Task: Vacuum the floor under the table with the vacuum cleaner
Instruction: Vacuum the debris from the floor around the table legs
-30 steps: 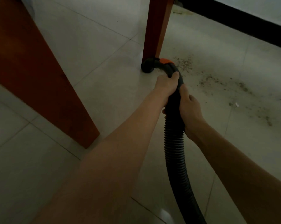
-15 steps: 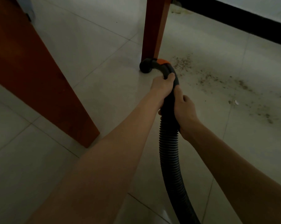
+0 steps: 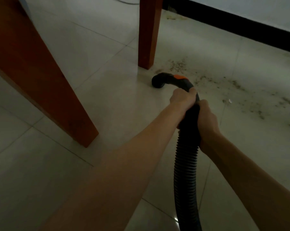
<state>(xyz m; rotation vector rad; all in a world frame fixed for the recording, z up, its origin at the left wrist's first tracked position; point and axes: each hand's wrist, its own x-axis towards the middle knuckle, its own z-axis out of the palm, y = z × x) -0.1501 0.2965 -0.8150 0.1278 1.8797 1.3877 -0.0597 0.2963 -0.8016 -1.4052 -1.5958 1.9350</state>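
Black ribbed plastic fills both fists: the left hand (image 3: 182,101) is wrapped round the curved handle of the vacuum hose (image 3: 185,172), and the right hand (image 3: 206,120) grips the same hose just behind it, the two hands touching. Ahead of the left hand the handle carries an orange patch (image 3: 179,77) and bends down to the nozzle (image 3: 158,81), whose mouth sits on the pale tiled floor (image 3: 99,84). The nozzle lies near the foot of a red-brown table leg (image 3: 148,35). Dirt (image 3: 241,90) is scattered over the tiles to its right. A second, wider table leg (image 3: 40,77) stands well to the left.
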